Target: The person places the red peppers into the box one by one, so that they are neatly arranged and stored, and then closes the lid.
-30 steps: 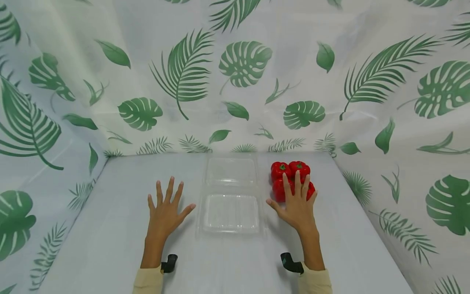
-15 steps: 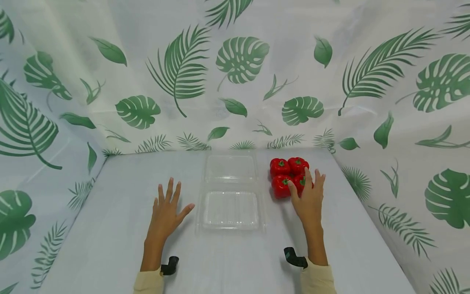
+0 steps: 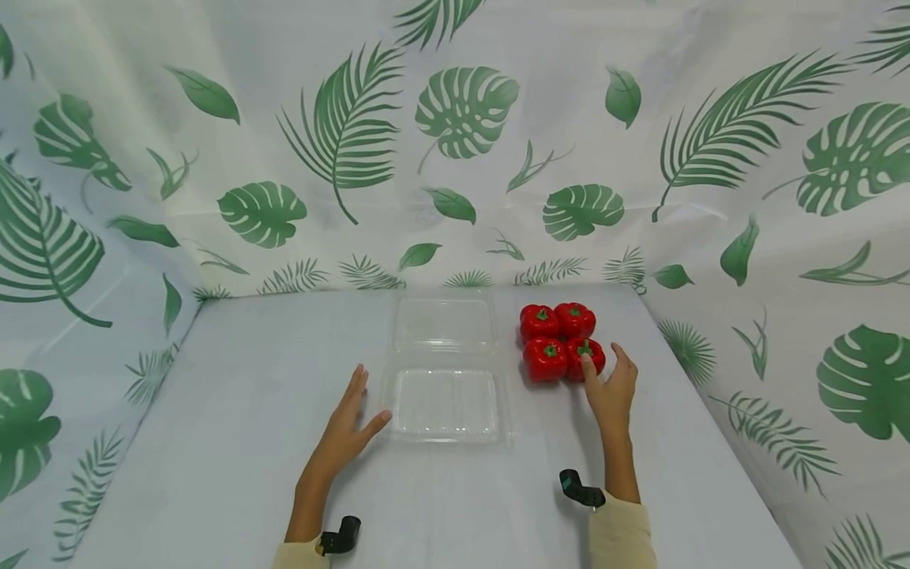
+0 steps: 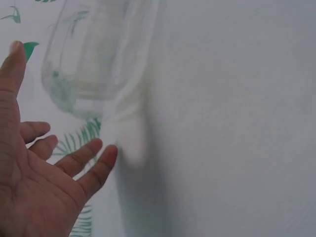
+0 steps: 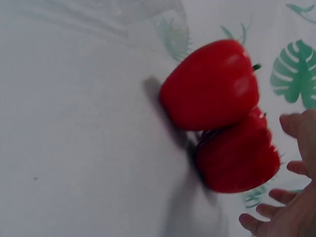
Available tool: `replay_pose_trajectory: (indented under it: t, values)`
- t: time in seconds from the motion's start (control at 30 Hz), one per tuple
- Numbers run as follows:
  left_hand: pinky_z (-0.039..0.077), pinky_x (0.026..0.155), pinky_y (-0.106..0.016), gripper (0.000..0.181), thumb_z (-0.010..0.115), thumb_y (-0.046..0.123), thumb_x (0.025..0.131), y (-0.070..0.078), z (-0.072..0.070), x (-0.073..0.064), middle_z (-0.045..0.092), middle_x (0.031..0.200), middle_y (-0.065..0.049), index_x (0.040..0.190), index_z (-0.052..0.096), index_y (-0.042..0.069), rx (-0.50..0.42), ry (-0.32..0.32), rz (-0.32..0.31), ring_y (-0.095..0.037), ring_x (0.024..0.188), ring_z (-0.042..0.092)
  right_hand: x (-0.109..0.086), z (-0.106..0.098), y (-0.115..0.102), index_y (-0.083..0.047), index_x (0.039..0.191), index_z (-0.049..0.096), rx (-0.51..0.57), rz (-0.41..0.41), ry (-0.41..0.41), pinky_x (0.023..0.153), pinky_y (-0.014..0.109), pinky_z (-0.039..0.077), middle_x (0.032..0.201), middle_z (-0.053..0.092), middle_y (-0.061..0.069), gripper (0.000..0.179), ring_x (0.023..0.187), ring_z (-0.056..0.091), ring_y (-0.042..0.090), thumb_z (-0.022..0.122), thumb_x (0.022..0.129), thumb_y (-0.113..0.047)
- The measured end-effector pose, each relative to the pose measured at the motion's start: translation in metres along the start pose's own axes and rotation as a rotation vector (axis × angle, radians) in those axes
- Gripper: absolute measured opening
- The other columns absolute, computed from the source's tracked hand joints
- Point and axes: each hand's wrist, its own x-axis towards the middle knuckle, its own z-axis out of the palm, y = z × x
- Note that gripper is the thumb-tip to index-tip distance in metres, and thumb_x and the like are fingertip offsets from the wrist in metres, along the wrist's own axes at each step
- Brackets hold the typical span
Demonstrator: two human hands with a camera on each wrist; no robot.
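Note:
Several red bell peppers with green stems stand close together on the right of the table. My right hand is at the front right pepper, its thumb in front of that pepper and its fingers off to the right side. In the right wrist view the right hand is spread, with a gap between it and the nearer pepper. A clear plastic clamshell box lies unfolded in the middle. My left hand, fingers extended and holding nothing, hovers beside its left edge.
The clamshell's lid half lies flat towards the back wall. A white sheet with green leaves encloses the table at the back and sides. Each wrist carries a small black camera mount.
My right hand has moved right, off the peppers' middle, and turned with its thumb towards the front right pepper. My left hand has turned sideways and come nearer the clamshell.

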Motion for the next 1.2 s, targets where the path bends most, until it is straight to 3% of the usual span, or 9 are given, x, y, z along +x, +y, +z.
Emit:
replay_pose_trajectory:
  t: [0.1,0.4,0.53,0.83,1.2]
  values:
    - [0.047,0.102,-0.055,0.09,0.071,0.032,0.089,0.0,0.01,-0.002,0.009,0.165,-0.013,0.155,0.019,0.002,-0.07,-0.002,0.021,-0.042,0.142,0.034,0.001,0.005,0.009,0.001,0.149,0.032,0.07,0.032,-0.032,0.114,0.062,0.031,0.148,0.035,0.03,0.07,0.139,0.033,0.045,0.061,0.095,-0.034]
    - [0.039,0.108,-0.06,0.105,0.081,0.03,0.079,0.002,0.033,-0.013,0.007,0.166,-0.009,0.157,0.014,0.008,-0.117,0.024,0.011,-0.041,0.145,0.029,0.0,0.009,0.024,-0.011,0.156,0.018,0.266,0.127,-0.164,0.117,0.053,0.03,0.16,0.024,0.017,0.08,0.146,0.029,0.038,0.06,0.095,-0.042]
    - [0.037,0.108,-0.061,0.109,0.084,0.03,0.076,0.005,0.037,-0.011,0.006,0.166,-0.005,0.157,0.014,0.009,-0.125,0.036,0.023,-0.04,0.146,0.026,0.004,0.009,0.026,-0.011,0.157,0.016,0.266,0.126,-0.179,0.119,0.054,0.027,0.162,0.022,0.016,0.082,0.148,0.025,0.035,0.061,0.094,-0.042]
    - [0.028,0.114,-0.059,0.114,0.086,0.034,0.072,0.007,0.042,-0.01,0.008,0.165,-0.013,0.156,0.016,0.004,-0.071,0.04,0.046,-0.037,0.15,0.016,0.006,0.005,0.034,-0.017,0.158,0.014,0.277,0.159,-0.246,0.121,0.047,0.025,0.163,0.02,0.007,0.087,0.151,0.02,0.025,0.065,0.092,-0.043]
    - [0.024,0.117,-0.058,0.115,0.086,0.039,0.072,0.008,0.039,-0.009,0.007,0.166,-0.01,0.156,0.015,0.004,-0.043,0.03,0.03,-0.035,0.151,0.015,0.011,0.014,0.039,-0.01,0.156,0.02,0.289,0.212,-0.208,0.121,0.046,0.025,0.161,0.025,0.012,0.091,0.151,0.022,0.026,0.069,0.088,-0.047]
